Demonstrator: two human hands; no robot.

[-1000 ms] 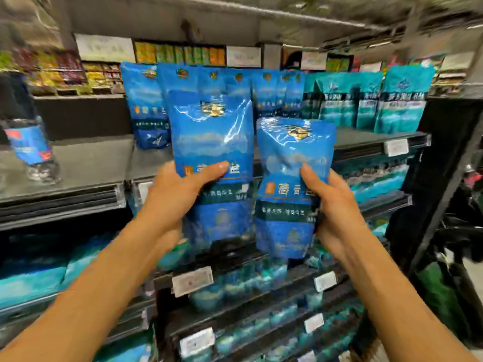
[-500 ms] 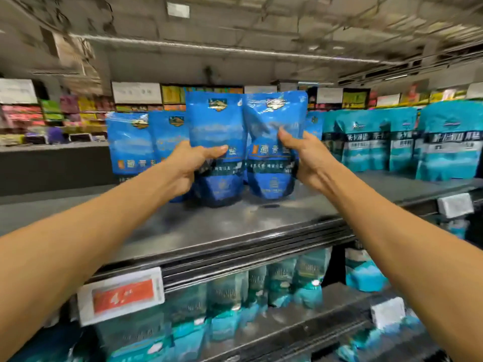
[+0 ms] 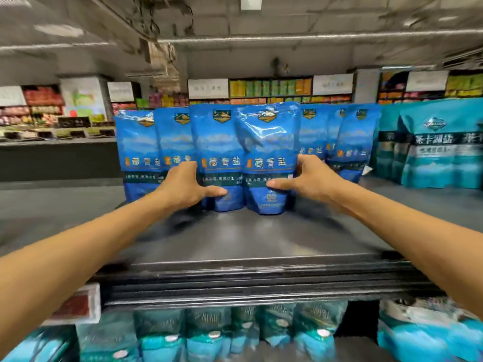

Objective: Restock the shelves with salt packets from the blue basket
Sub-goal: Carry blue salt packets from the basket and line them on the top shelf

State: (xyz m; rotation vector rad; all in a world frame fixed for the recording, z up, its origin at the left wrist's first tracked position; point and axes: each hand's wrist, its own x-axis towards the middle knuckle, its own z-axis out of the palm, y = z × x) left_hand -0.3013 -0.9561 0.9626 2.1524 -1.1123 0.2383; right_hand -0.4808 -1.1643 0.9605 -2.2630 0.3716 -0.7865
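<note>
Two glossy blue plastic salt packets stand upright, side by side, on the dark grey metal shelf [image 3: 235, 239], far from its front edge; the left hand [image 3: 187, 188] grips the left packet [image 3: 219, 147], the right hand [image 3: 305, 178] grips the right packet [image 3: 269, 152], thumbs across the fronts, other fingers hidden behind

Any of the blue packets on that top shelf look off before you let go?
Only the packet in the right hand: the blue salt packet is creased and dented on its upper front. The left hand packet stands smooth.
</note>
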